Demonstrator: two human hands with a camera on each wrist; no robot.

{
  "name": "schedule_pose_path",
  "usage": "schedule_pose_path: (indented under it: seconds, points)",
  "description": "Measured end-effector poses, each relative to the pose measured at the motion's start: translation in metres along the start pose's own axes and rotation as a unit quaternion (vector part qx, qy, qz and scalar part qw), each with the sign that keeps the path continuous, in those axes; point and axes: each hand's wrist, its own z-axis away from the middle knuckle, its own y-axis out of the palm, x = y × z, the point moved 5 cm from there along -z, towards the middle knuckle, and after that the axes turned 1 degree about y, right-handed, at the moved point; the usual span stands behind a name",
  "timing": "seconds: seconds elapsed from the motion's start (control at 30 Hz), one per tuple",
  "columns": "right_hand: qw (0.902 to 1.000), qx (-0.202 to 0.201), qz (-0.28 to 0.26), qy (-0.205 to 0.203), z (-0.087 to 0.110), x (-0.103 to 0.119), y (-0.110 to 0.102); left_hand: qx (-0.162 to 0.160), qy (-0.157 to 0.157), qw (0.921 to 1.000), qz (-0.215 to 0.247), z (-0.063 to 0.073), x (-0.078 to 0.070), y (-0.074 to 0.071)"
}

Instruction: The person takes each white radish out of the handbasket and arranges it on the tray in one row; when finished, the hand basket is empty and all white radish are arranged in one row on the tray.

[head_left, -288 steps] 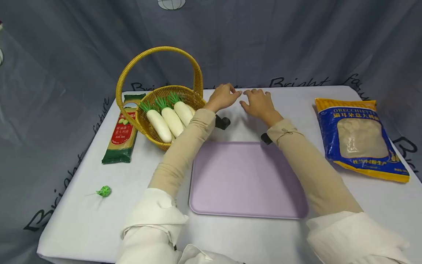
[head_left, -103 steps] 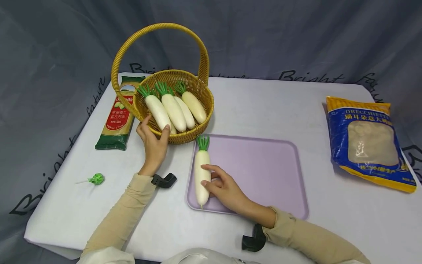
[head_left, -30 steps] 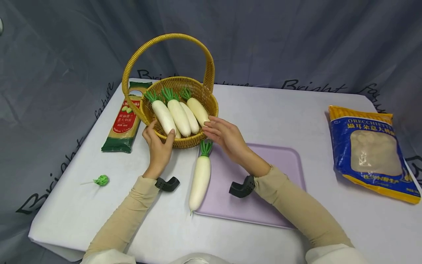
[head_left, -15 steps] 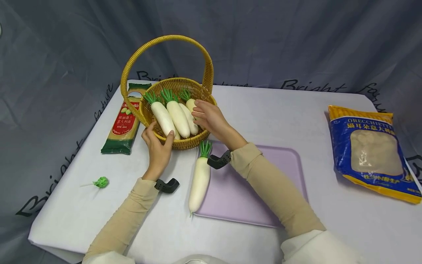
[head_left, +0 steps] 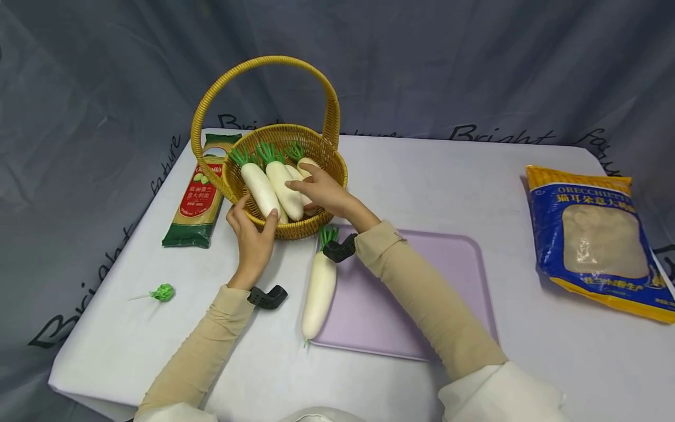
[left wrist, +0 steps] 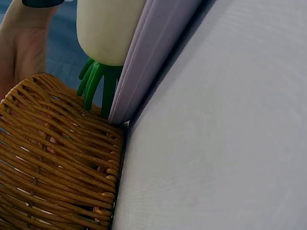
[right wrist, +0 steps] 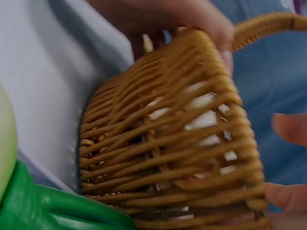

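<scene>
A yellow wicker basket (head_left: 311, 225) holds several white radishes (head_left: 258, 187) with green tops. My left hand (head_left: 255, 240) grips its near-left rim, thumb over the edge, in the head view. In the right wrist view, that left hand (right wrist: 192, 21) shows on the rim beyond the weave. My right hand (head_left: 324, 190) reaches over the basket's right rim, fingers bent down over the rightmost radishes. I cannot tell whether those fingers hold one. Another white radish (head_left: 319, 296) lies along the left edge of a lilac tray (head_left: 379, 310), its root end past the corner.
Left of the basket lies a red and green pasta packet (head_left: 197, 202), partly behind it. A green-wrapped lollipop (head_left: 162, 292) is nearer on the left of the white table (head_left: 132, 346). A blue and yellow orecchiette bag (head_left: 601, 240) lies far right.
One radish has gone from the basket to the tray's left edge, later shifting partly off it. My right hand has left that radish and reached into the basket. My left hand stays on the rim.
</scene>
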Motion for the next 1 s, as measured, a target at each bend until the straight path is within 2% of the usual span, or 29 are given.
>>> schedule_pose_path:
  seconds: [0.1,0.17,0.47,0.6,0.8,1.0]
  points:
    - [0.9951,-0.008,0.097,-0.021,0.0003,0.0012,0.0031,-0.001,-0.001,1.0,-0.001,-0.0004,0.0003,0.0016]
    - [0.9902,-0.015,0.135,-0.033,0.0,0.0021,0.0045,-0.002,-0.002,1.0,-0.001,-0.0002,0.0004,0.0018]
    - [0.9877,-0.028,0.152,-0.023,-0.0006,0.004,0.0064,0.005,0.001,1.0,-0.002,0.0007,0.0006,0.0005]
    - [0.9901,-0.014,0.137,-0.027,-0.0011,0.0048,0.0063,0.006,0.001,1.0,-0.001,0.0002,0.0011,0.0002]
    - [0.9974,0.027,0.065,-0.017,0.0004,0.0043,0.0046,0.007,0.0,1.0,-0.001,0.0004,0.001,-0.0001]
    - [0.9973,0.07,0.022,-0.005,-0.0005,0.0022,0.0009,0.006,0.001,1.0,-0.001,0.0001,-0.0006,0.0005]
